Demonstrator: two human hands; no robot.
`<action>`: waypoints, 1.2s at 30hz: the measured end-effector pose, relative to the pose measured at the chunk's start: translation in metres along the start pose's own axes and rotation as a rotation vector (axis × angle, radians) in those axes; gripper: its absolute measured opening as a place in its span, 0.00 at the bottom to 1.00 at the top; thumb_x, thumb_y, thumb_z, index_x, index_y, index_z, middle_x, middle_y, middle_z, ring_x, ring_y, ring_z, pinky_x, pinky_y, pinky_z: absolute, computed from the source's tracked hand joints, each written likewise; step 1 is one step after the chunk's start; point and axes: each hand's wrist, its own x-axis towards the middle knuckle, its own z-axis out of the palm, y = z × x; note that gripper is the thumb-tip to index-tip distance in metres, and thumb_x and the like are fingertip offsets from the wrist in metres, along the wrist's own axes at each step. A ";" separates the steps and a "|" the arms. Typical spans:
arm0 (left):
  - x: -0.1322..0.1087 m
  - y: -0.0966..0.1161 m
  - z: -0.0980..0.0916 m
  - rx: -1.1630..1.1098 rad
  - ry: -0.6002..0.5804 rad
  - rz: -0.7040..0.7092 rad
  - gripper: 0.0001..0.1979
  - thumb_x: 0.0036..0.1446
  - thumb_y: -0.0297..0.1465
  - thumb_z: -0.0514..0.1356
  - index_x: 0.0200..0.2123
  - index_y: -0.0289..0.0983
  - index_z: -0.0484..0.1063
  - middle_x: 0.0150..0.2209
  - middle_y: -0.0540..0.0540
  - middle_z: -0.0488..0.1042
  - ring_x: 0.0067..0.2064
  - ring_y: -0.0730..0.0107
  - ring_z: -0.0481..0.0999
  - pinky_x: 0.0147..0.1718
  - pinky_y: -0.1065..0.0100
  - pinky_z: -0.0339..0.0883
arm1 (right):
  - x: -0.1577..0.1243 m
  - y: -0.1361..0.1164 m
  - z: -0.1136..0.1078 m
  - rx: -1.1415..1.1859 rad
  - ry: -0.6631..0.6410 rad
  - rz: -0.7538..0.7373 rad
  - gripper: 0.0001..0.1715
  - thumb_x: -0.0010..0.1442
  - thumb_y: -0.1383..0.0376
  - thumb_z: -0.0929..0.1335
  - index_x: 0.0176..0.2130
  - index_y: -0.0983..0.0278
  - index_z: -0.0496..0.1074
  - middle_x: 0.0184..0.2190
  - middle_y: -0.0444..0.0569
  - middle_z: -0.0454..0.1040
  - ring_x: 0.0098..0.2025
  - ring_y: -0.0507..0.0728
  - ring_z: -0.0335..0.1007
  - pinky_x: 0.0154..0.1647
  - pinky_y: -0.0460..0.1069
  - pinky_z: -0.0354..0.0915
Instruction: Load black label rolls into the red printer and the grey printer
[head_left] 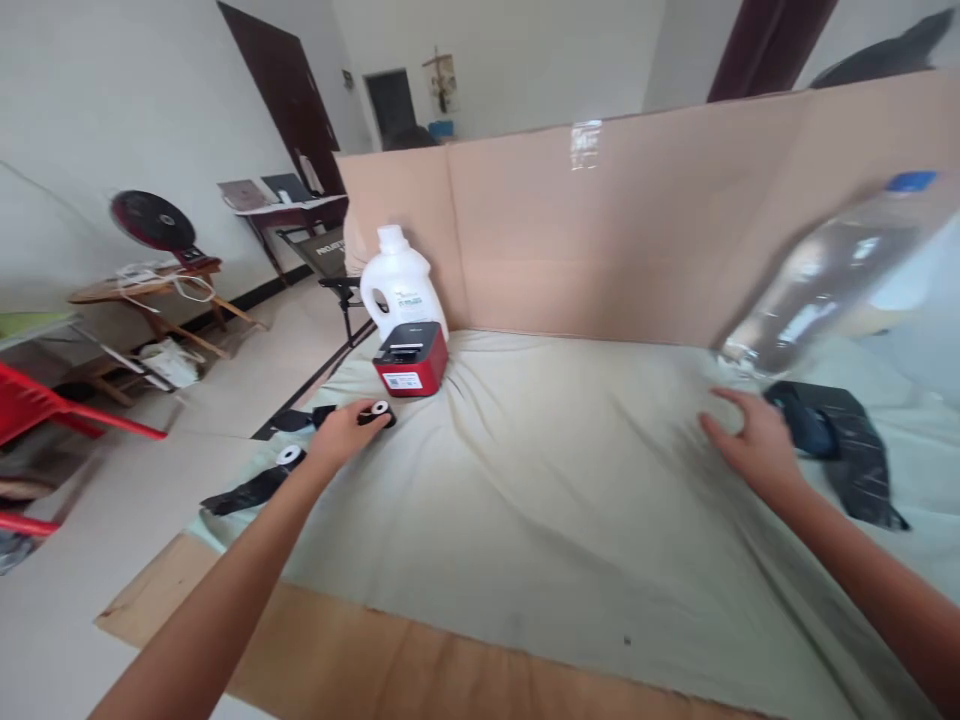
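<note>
My left hand [346, 430] is closed around a small roll [381, 411] with a black outside and a white end, held just above or on the cloth. Close in front of it sits a red and black receipt printer [411, 362] with a white label. A second roll [291, 457], white-ended with dark wrapping [247, 492] trailing from it, lies nearer me on the left. My right hand [754, 445] is over the cloth on the right, fingers apart and holding nothing. Beside it are a dark blue rounded item [814, 430] and crumpled black plastic [859, 465], both blurred.
A pale green cloth [540, 480] covers the wooden table [322, 625]. Behind stands a cardboard screen [600, 240]. A white jug [405, 280] is behind the printer, and a large clear bottle [825, 275] with a blue cap leans at right. A red chair [45, 410] is on the left.
</note>
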 end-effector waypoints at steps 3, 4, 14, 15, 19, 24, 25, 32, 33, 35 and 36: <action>-0.005 0.004 -0.003 0.151 -0.039 -0.029 0.19 0.55 0.45 0.63 0.47 0.45 0.78 0.45 0.52 0.81 0.48 0.56 0.77 0.46 0.65 0.66 | 0.006 0.050 -0.066 -0.215 0.247 0.110 0.28 0.59 0.49 0.67 0.56 0.55 0.70 0.58 0.63 0.68 0.66 0.76 0.54 0.63 0.72 0.51; -0.005 0.006 -0.004 0.197 -0.043 -0.058 0.18 0.56 0.46 0.62 0.47 0.45 0.78 0.43 0.53 0.82 0.47 0.57 0.77 0.44 0.66 0.66 | 0.011 0.059 -0.077 -0.247 0.266 0.197 0.34 0.58 0.48 0.69 0.60 0.57 0.68 0.60 0.66 0.65 0.68 0.78 0.51 0.63 0.72 0.50; -0.058 0.056 -0.008 0.355 0.364 0.042 0.28 0.59 0.47 0.56 0.57 0.38 0.69 0.59 0.38 0.72 0.62 0.43 0.67 0.54 0.53 0.63 | 0.036 0.073 -0.074 -0.234 -0.018 0.578 0.56 0.45 0.51 0.78 0.64 0.72 0.60 0.59 0.80 0.60 0.62 0.84 0.59 0.56 0.69 0.60; -0.070 0.071 0.002 0.316 0.404 0.104 0.27 0.61 0.46 0.54 0.58 0.38 0.68 0.59 0.39 0.72 0.61 0.46 0.68 0.56 0.53 0.62 | 0.032 0.064 -0.072 -0.223 0.014 0.566 0.56 0.43 0.50 0.78 0.63 0.70 0.61 0.59 0.79 0.60 0.61 0.85 0.59 0.54 0.71 0.61; -0.117 0.142 0.066 0.222 -0.043 0.509 0.24 0.65 0.43 0.51 0.59 0.39 0.69 0.61 0.41 0.72 0.62 0.54 0.69 0.62 0.58 0.58 | 0.005 -0.001 -0.060 -0.168 -0.025 0.405 0.58 0.45 0.46 0.75 0.65 0.67 0.57 0.56 0.75 0.62 0.57 0.85 0.63 0.51 0.72 0.62; -0.151 0.188 0.131 0.209 -0.369 0.711 0.33 0.67 0.51 0.47 0.71 0.47 0.53 0.74 0.47 0.44 0.74 0.51 0.41 0.70 0.47 0.40 | -0.031 -0.100 -0.024 -0.108 -0.245 0.294 0.59 0.50 0.47 0.71 0.70 0.64 0.47 0.57 0.67 0.61 0.57 0.77 0.65 0.55 0.64 0.64; -0.154 0.189 0.135 0.207 -0.376 0.712 0.33 0.68 0.51 0.45 0.71 0.47 0.51 0.74 0.48 0.43 0.75 0.51 0.38 0.70 0.46 0.37 | -0.037 -0.115 -0.017 -0.091 -0.280 0.291 0.59 0.51 0.47 0.71 0.70 0.64 0.46 0.57 0.66 0.60 0.58 0.76 0.65 0.56 0.64 0.63; -0.161 0.178 0.131 0.150 -0.390 0.713 0.33 0.68 0.50 0.44 0.72 0.46 0.51 0.74 0.47 0.42 0.75 0.52 0.37 0.70 0.46 0.32 | -0.052 -0.181 -0.005 0.007 -0.519 0.351 0.60 0.50 0.48 0.70 0.71 0.61 0.45 0.60 0.67 0.57 0.59 0.76 0.64 0.55 0.64 0.65; -0.161 0.178 0.131 0.138 -0.395 0.710 0.33 0.68 0.50 0.44 0.72 0.46 0.51 0.74 0.46 0.42 0.75 0.52 0.37 0.70 0.46 0.31 | -0.052 -0.186 -0.007 0.014 -0.534 0.345 0.60 0.49 0.48 0.70 0.71 0.61 0.45 0.60 0.67 0.58 0.58 0.76 0.64 0.54 0.64 0.65; -0.161 0.179 0.131 0.110 -0.405 0.703 0.33 0.68 0.50 0.45 0.71 0.46 0.51 0.74 0.47 0.42 0.75 0.52 0.37 0.70 0.46 0.31 | -0.051 -0.193 -0.010 0.018 -0.560 0.345 0.60 0.48 0.48 0.71 0.71 0.59 0.46 0.60 0.66 0.58 0.57 0.75 0.65 0.51 0.64 0.67; -0.161 0.179 0.131 0.094 -0.410 0.697 0.32 0.68 0.50 0.46 0.71 0.46 0.52 0.74 0.47 0.43 0.75 0.52 0.37 0.70 0.46 0.30 | -0.051 -0.196 -0.011 0.015 -0.576 0.356 0.61 0.47 0.48 0.72 0.71 0.59 0.46 0.60 0.66 0.59 0.56 0.75 0.65 0.48 0.64 0.68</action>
